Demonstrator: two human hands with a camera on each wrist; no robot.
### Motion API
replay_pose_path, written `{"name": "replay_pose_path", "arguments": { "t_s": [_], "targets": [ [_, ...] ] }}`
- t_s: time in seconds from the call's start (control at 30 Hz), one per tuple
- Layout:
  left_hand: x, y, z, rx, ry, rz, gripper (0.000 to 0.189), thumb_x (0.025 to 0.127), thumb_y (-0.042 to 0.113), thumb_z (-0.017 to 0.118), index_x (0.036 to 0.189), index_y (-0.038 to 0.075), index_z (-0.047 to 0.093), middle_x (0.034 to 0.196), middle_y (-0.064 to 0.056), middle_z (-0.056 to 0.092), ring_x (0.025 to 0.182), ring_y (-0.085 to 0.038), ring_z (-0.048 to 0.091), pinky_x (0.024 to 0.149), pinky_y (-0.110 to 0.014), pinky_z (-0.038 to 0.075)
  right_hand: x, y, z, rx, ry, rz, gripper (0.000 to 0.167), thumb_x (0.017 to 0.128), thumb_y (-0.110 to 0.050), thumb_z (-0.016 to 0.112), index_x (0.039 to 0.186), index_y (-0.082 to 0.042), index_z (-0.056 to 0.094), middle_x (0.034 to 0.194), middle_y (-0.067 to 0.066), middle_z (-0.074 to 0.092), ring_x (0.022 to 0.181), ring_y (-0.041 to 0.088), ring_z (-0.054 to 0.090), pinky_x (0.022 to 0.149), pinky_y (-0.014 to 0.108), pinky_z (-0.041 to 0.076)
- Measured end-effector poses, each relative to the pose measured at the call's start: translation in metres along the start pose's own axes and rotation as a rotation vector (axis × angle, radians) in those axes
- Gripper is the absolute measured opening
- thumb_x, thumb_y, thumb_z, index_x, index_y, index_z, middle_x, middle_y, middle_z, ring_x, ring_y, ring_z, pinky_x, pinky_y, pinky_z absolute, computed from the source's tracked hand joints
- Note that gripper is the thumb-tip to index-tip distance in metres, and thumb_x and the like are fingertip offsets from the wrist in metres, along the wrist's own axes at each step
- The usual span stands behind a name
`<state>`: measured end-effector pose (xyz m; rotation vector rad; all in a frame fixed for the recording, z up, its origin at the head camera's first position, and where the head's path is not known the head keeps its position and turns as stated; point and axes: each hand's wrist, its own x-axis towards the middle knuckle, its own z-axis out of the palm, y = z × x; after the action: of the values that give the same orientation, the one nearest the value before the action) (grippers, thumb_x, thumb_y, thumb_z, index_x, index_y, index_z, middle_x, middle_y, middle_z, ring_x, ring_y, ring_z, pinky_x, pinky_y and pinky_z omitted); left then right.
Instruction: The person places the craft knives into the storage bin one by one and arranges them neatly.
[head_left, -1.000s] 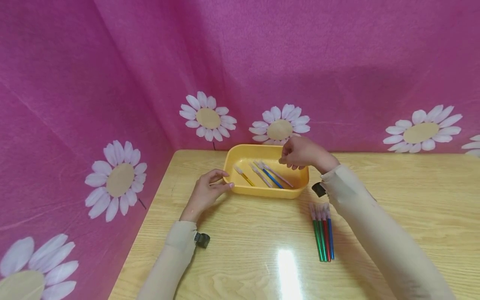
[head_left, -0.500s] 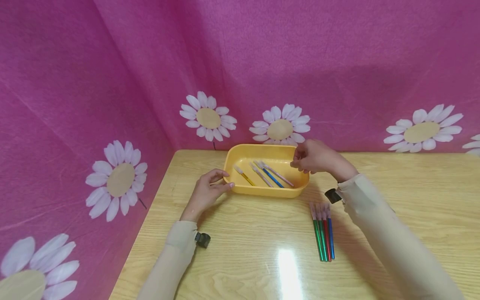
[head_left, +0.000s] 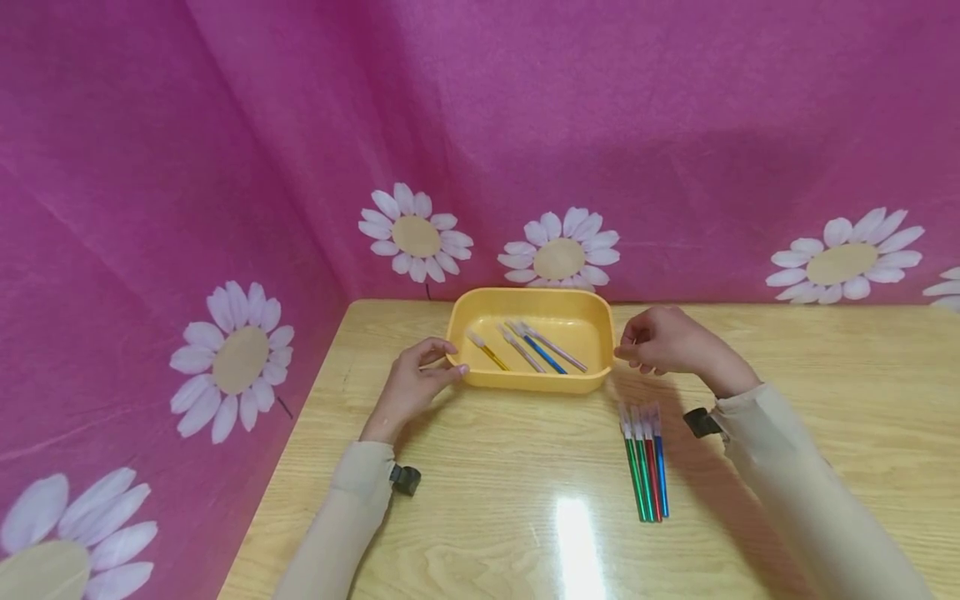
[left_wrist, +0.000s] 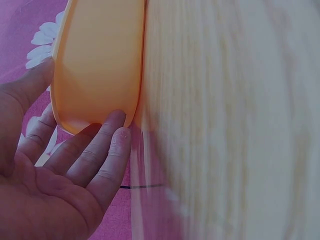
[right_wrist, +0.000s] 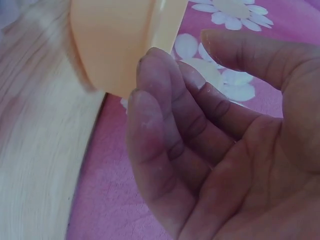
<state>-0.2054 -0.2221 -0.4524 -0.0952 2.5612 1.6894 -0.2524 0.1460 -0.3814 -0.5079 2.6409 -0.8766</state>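
Note:
A yellow plastic tray (head_left: 532,382) stands on the wooden table near the back wall. Inside it, at a slant, lie a yellow pen (head_left: 491,354), a blue pen (head_left: 545,355) and pinkish pens, all slim with pale, cap-like ends. My left hand (head_left: 416,379) holds the tray's left end, thumb at the rim and fingers against the outer wall in the left wrist view. Just beyond the tray's right end is my right hand (head_left: 667,342), fingers loosely bent, thumb apart and nothing held, as the right wrist view (right_wrist: 215,130) shows.
In front of the tray's right end, green pens (head_left: 637,479), a red pen (head_left: 655,479) and a blue pen (head_left: 662,475) lie side by side on the table (head_left: 480,500). A magenta cloth (head_left: 675,167) with daisies hangs behind and at the left.
My right hand has moved right and toward me, from over the tray to just outside its right end. The left hand has kept its place at the tray.

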Motion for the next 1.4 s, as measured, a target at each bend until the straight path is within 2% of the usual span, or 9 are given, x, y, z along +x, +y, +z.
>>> {"name": "replay_pose_path", "arguments": {
  "t_s": [0.27,0.53,0.77,1.13,1.4],
  "targets": [
    [0.000,-0.002,0.000,-0.004,0.003,0.008,0.032,0.092,0.023,0.081,0.120,0.013,0.068,0.144,-0.011,0.065,0.125,-0.032,0.070,0.099,-0.044,0.061,-0.012,0.008,0.001,-0.033,-0.001,0.002,0.020,0.094,-0.020,0.071,0.083,-0.005,0.069,0.068,0.002,0.069,0.059,0.012,0.063,0.054,0.027,0.054],
    [0.001,-0.001,0.001,-0.004,-0.002,0.008,0.034,0.092,0.022,0.081,0.121,0.011,0.067,0.144,-0.011,0.065,0.125,-0.033,0.070,0.099,-0.043,0.062,-0.024,0.019,0.007,-0.093,0.022,-0.011,0.017,0.091,-0.023,0.074,0.082,-0.009,0.071,0.065,-0.002,0.064,0.057,0.010,0.056,0.056,0.028,0.046],
    [0.001,-0.001,0.000,-0.006,-0.001,0.002,0.034,0.092,0.022,0.081,0.121,0.012,0.067,0.144,-0.011,0.065,0.124,-0.032,0.070,0.098,-0.042,0.062,-0.032,0.029,0.014,-0.137,0.061,-0.033,0.017,0.090,-0.024,0.076,0.079,-0.012,0.072,0.066,-0.007,0.058,0.064,0.012,0.048,0.060,0.028,0.039],
    [0.000,-0.003,0.000,-0.002,0.004,0.010,0.032,0.092,0.023,0.081,0.120,0.012,0.068,0.144,-0.012,0.065,0.126,-0.033,0.069,0.100,-0.044,0.061,-0.042,0.034,0.025,-0.124,0.028,0.006,0.015,0.090,-0.023,0.074,0.080,-0.012,0.071,0.071,-0.004,0.061,0.070,0.014,0.051,0.064,0.029,0.041],
    [0.001,-0.002,0.000,-0.004,-0.004,0.037,0.033,0.093,0.021,0.081,0.120,0.010,0.067,0.145,-0.014,0.065,0.126,-0.036,0.069,0.101,-0.045,0.061,-0.049,0.042,0.031,-0.136,0.021,-0.008,0.013,0.090,-0.019,0.073,0.080,-0.012,0.072,0.069,-0.005,0.058,0.068,0.013,0.049,0.061,0.028,0.039]
  ]
}}
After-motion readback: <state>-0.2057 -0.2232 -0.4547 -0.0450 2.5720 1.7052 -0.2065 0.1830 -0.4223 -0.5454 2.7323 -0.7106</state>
